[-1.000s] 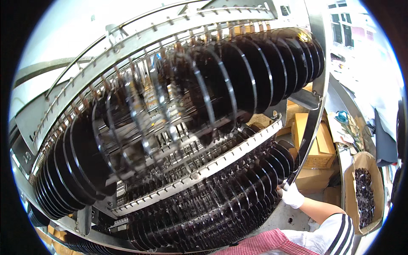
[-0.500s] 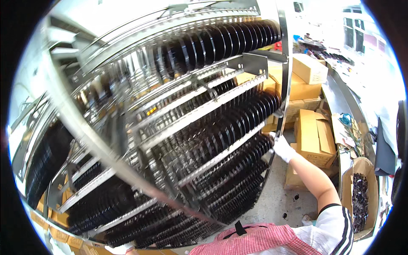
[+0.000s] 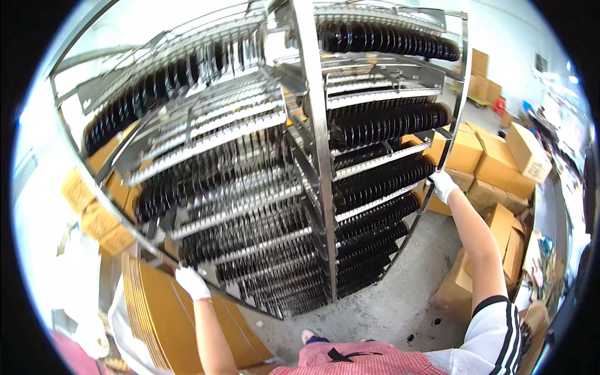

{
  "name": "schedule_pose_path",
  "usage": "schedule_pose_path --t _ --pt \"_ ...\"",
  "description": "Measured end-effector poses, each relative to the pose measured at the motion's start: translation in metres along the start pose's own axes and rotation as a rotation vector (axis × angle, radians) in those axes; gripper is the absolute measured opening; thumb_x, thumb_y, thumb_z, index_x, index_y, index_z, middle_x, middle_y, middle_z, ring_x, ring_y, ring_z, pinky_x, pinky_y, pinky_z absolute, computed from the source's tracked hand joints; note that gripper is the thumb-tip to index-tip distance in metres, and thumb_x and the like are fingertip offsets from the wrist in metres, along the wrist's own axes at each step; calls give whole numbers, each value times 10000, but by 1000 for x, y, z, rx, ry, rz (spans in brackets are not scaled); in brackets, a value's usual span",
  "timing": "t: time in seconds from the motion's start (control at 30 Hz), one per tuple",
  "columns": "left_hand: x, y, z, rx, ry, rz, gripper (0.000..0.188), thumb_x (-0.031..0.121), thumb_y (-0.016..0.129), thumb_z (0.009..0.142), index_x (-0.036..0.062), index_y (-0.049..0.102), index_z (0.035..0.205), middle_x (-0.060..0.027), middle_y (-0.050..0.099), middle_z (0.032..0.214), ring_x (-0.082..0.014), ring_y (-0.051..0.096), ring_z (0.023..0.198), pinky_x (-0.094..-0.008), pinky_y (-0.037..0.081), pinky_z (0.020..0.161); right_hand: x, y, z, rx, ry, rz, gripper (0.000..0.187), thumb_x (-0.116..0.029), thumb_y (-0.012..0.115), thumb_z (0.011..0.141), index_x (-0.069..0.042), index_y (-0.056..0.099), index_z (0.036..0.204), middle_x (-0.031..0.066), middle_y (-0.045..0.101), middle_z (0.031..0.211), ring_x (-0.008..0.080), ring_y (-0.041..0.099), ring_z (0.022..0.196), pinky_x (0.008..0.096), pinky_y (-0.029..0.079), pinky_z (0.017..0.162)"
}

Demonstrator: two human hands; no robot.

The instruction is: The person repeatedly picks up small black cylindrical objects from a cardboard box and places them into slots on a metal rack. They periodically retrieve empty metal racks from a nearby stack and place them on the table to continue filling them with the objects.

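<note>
A tall metal rack [image 3: 320,162] stands before me. Its tiers carry long rows of dark, glossy, disc-shaped pieces [image 3: 390,127], whose exact kind I cannot make out. My left hand [image 3: 192,284], in a white glove, is closed at the rack's left upright, low down. On the right, my right hand [image 3: 444,186], gloved too, grips the right upright at mid height, with the arm stretched forward. Parts of the fingers of both hands are hidden by the glove backs and the frame.
Cardboard boxes [image 3: 500,161] are stacked on the right, beside a long workbench [image 3: 549,206]. Flat cardboard sheets [image 3: 181,312] lean at the lower left, near my left arm. More boxes [image 3: 100,219] stand behind the rack's left side. Concrete floor [image 3: 400,306] shows beneath.
The rack has turned relative to me, its middle upright now facing me. My left hand has come up from the lower edge to the left upright. My right hand remains on the right upright.
</note>
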State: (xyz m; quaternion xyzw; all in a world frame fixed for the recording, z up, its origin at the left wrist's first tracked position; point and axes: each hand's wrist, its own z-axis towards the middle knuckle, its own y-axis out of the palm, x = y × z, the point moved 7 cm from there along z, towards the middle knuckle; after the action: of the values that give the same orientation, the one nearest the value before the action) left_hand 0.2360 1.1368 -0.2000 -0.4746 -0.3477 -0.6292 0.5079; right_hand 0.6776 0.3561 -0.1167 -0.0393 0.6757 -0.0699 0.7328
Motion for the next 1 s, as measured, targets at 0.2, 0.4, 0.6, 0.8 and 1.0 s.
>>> schedule_pose_path --t 0.2,0.4,0.6,0.8,1.0 --pt "32 10 -16 -139 485 800 126 149 660 838 25 682 841 -133 669 751 -264 618 623 -362 494 562 29 -18 31 -64 11 -110 132 -173 565 960 -118 647 1046 31 648 974 129 597 843 284 461 686" --pt "80 -33 -160 63 -125 -94 205 136 535 991 81 492 798 23 419 571 -110 443 452 -294 367 403 58 -28 119 -9 -17 -316 114 -246 618 952 -134 629 968 46 582 756 157 530 636 343 400 512" --pt "104 -39 -225 176 66 -174 218 0 592 938 95 422 840 55 383 685 -61 362 564 -255 363 502 105 -56 152 497 720 852 176 -285 512 1003 -186 555 1142 76 490 1070 254 501 856 411 451 730" --pt "85 -57 -240 292 -10 -107 270 6 607 910 62 422 723 23 403 644 -92 359 599 -293 361 548 -43 52 -35 2857 -72 3189 257 -207 578 981 -57 639 1180 84 661 1212 231 665 1041 324 519 962" --pt "102 -72 -255 312 115 22 231 160 679 888 -1 557 776 -44 547 643 -125 483 590 -321 436 576 -365 119 -317 2801 3022 1120 302 -358 628 954 -96 702 1085 74 741 975 196 715 866 362 594 759"
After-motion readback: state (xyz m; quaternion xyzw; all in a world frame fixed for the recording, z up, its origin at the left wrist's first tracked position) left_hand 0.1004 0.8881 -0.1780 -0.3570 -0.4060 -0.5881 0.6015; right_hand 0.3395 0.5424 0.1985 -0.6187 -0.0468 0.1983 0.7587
